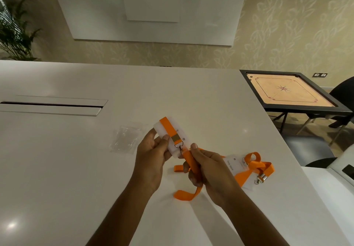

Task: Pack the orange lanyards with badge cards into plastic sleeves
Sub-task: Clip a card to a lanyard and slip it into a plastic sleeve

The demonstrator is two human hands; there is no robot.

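The left hand (pixel 153 150) pinches a stiff, light badge card (pixel 172 140) above the desk (pixel 76 169); the right hand (pixel 206 171) grips its limp orange lanyard (pixel 188 161), trailing toward six o'clock. Likely best held by the card's edges. Slippery-looking plastic sleeves (pixel 126 138) lie at nine o'clock.

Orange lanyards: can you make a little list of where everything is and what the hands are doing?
left hand: holds a white badge card above the table
right hand: grips the orange lanyard clipped to that card
lanyard tail: loops down onto the white table
second lanyard and card: lying on the table, right of the hands
plastic sleeves: clear stack on the table, left of the held card
packed yet: no, the held card is outside the sleeves
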